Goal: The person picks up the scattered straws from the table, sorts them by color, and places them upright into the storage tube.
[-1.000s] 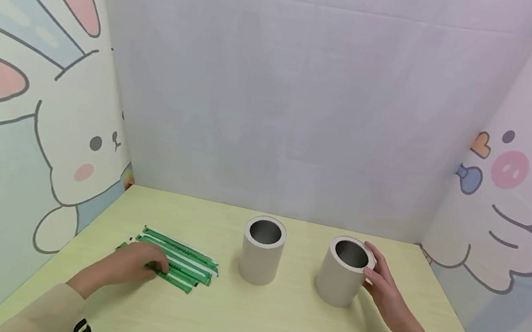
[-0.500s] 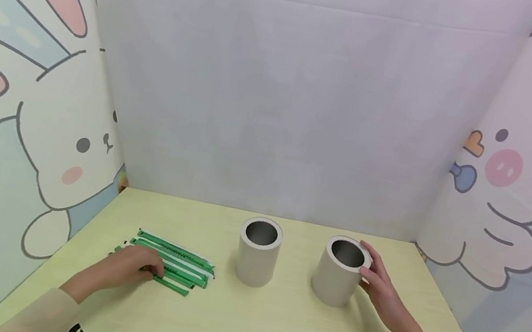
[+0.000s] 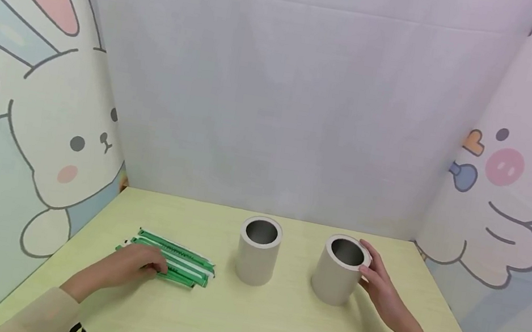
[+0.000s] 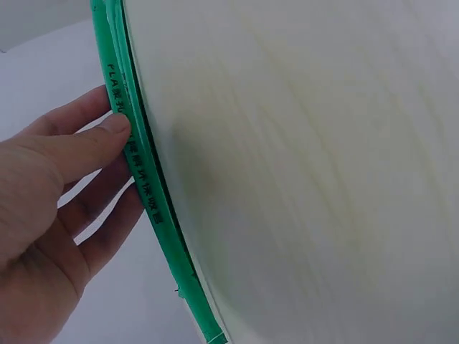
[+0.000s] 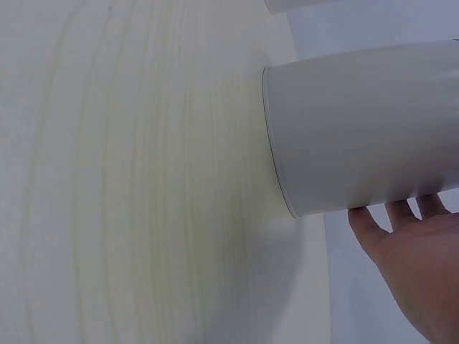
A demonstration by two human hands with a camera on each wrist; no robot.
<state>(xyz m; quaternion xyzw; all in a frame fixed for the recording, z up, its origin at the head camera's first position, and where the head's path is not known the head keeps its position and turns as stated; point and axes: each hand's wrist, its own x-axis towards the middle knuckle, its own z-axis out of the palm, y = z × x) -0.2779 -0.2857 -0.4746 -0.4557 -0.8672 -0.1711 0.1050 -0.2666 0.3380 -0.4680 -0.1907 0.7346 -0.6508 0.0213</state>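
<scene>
My left hand [image 3: 137, 264] is over a row of green-and-white wrapped drinking straws [image 3: 180, 253] lying side by side at the table's left. In the left wrist view its thumb presses on the nearest wrapped straw [image 4: 147, 168], with fingertips at the straw's far side. Dark print runs along that wrapper. At the right, my right hand [image 3: 383, 292] touches the side of a whitish cylindrical cup [image 3: 335, 280] with a dark metallic inside. Its fingertips [image 5: 401, 213] rest against the wall, fingers spread and not wrapped round it. The cup stands on the table.
A second, similar cup [image 3: 256, 265] stands between the straws and the right cup. The pale wood-look table [image 3: 241, 329] is bounded by a plain back sheet [image 3: 280, 105] and side panels with cartoon animals.
The nearest straw, apart from the row half a second ago, now lies closer against the others, and the left hand has shifted slightly right. The right hand and both cups stay put.
</scene>
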